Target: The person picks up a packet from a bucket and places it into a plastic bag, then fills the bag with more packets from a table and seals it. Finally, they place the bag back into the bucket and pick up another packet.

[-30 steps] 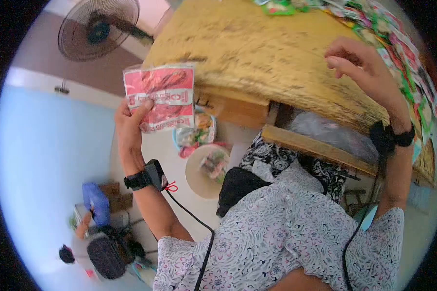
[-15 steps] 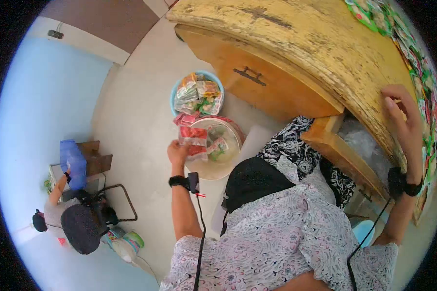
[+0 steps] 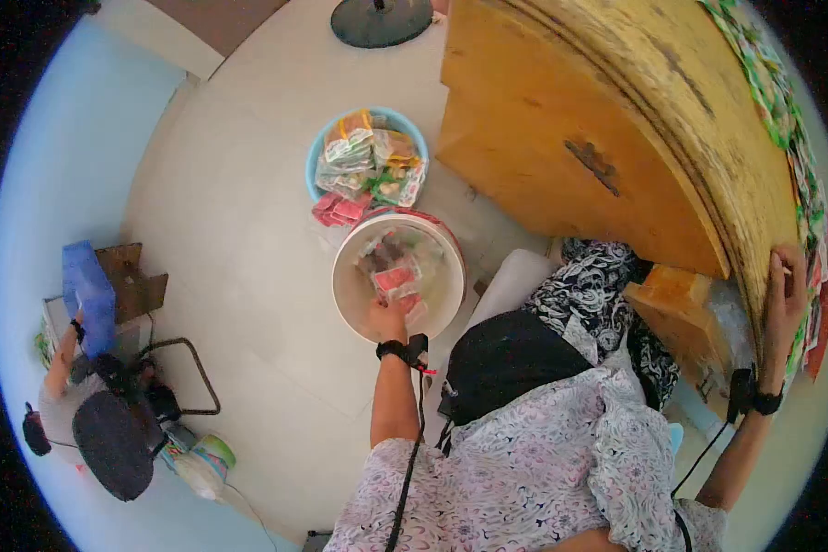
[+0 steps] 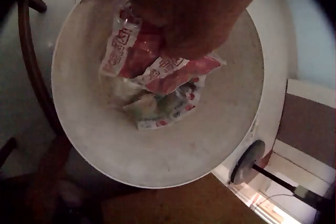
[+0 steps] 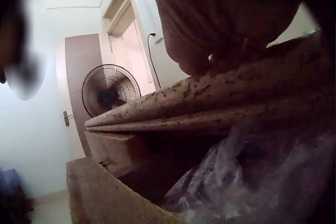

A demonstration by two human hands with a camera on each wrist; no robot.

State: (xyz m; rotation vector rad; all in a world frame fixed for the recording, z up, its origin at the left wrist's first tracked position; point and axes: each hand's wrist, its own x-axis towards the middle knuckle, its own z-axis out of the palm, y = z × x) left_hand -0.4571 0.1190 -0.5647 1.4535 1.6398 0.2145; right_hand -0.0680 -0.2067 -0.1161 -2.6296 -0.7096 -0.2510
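In the head view my left hand (image 3: 388, 319) reaches down inside a round white bucket (image 3: 345, 285). It holds a red-and-white plastic food packet (image 3: 397, 279) by its near edge. The left wrist view shows this packet (image 4: 142, 56) under the hand, over other packets (image 4: 157, 111) with white, green and red print at the bucket's bottom; the fingertips are hidden there. My right hand (image 3: 784, 294) rests on the edge of the worn yellow table (image 3: 708, 138), beside a row of green and white packets (image 3: 805, 193), and holds nothing.
A light blue basin (image 3: 313, 166) heaped with packets stands beyond the bucket, red packets (image 3: 339, 210) between them. A drawer (image 3: 676, 299) with clear plastic stands pulled out by my lap. Another person (image 3: 110, 423) sits at the left. A fan (image 5: 110, 91) stands farther off.
My left hand has carried the red-and-white packet from beside the table down into the bucket. The right hand has lowered onto the table's edge. The head view has turned down toward the floor.
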